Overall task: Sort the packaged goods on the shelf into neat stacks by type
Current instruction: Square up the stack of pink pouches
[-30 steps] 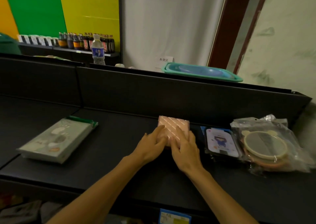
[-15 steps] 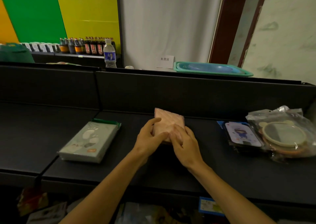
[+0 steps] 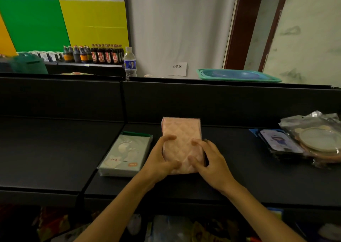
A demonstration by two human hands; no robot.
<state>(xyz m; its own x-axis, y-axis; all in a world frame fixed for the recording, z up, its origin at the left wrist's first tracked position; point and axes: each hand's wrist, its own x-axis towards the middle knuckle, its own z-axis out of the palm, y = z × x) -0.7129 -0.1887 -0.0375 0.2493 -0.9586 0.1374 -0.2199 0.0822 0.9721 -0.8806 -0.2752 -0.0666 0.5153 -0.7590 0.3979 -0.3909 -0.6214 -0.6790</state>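
Single head view — looking forward and down, close over shelf (image 3: pixel 239 182)

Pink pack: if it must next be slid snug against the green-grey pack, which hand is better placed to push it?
Probably the right hand. It grips the pink pack on the side away from the green-grey pack; the left hand sits between the two.

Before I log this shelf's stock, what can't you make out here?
Head view only:
- Pink quilted packet stack: count and near edge, covered by left hand and right hand.
- Clear crinkled bag with round item: cut off by the right edge.
- Dark sauce bottles: labels too small.
- Lower shelf goods: dark, blurred.
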